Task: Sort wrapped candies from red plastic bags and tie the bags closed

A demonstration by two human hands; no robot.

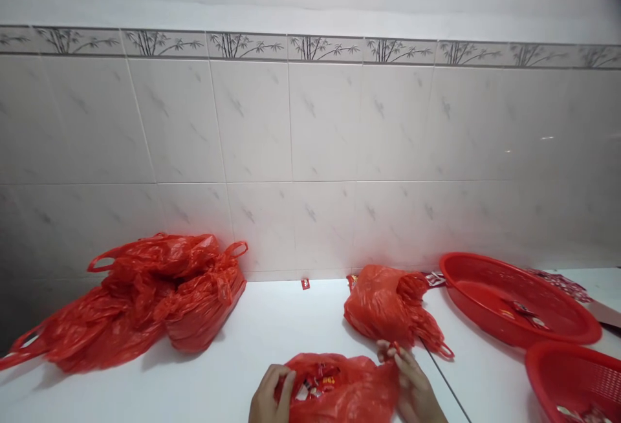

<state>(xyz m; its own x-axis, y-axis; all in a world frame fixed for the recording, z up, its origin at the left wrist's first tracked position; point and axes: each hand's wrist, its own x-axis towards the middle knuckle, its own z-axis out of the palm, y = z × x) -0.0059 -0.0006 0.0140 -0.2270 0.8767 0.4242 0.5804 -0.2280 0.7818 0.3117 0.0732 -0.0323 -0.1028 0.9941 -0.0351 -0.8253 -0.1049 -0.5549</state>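
An open red plastic bag (pixel 356 387) lies at the bottom middle, with small red-wrapped packets (pixel 325 381) showing inside its mouth. My left hand (pixel 272 394) is closed on the bag's left rim, thumb and fingers pinching the plastic. On the opposite side, my right hand (pixel 410 378) pinches the bag's right edge, a bit of red plastic rising between its fingertips. Just beyond that hand sits another filled red plastic bag (pixel 381 300), its gathered handles lying toward the right. The lower parts of both hands are cut off by the frame.
Several filled red bags (pixel 194 306) are heaped at the left against the tiled wall (pixel 325 229). One small red packet (pixel 305 284) lies near the wall. At right stand a round red basin (pixel 485 287) and a red basket (pixel 538 378), both with packets inside, on the white tabletop (pixel 272 319).
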